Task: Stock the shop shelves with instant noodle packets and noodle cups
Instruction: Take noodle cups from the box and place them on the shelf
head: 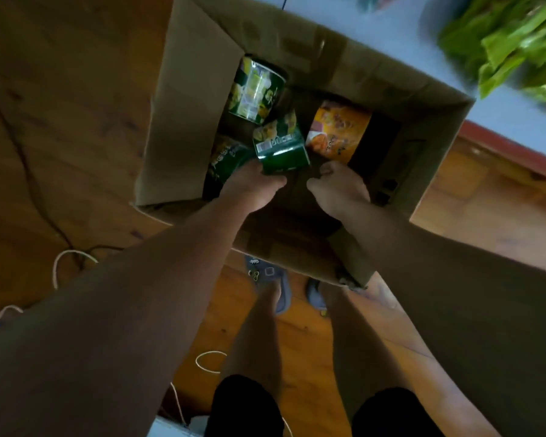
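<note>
Head view: unpacking is the step in hand. Left hand [252,186] grips a green noodle cup [281,146] inside the cardboard box [183,121], toward its near edge. Right hand [338,190] is curled; whether on something I cannot tell. Farther lies an orange cup [338,130]. Next, probably, lift the green cup out.

We can't read any txt here. The green noodle cup [279,146] has a white barcode label + pale lettering, too blurred to make out. Orange noodle pack [338,130]: dark script, illegible. Slipper [267,272]: small white logo, unreadable too.
</note>
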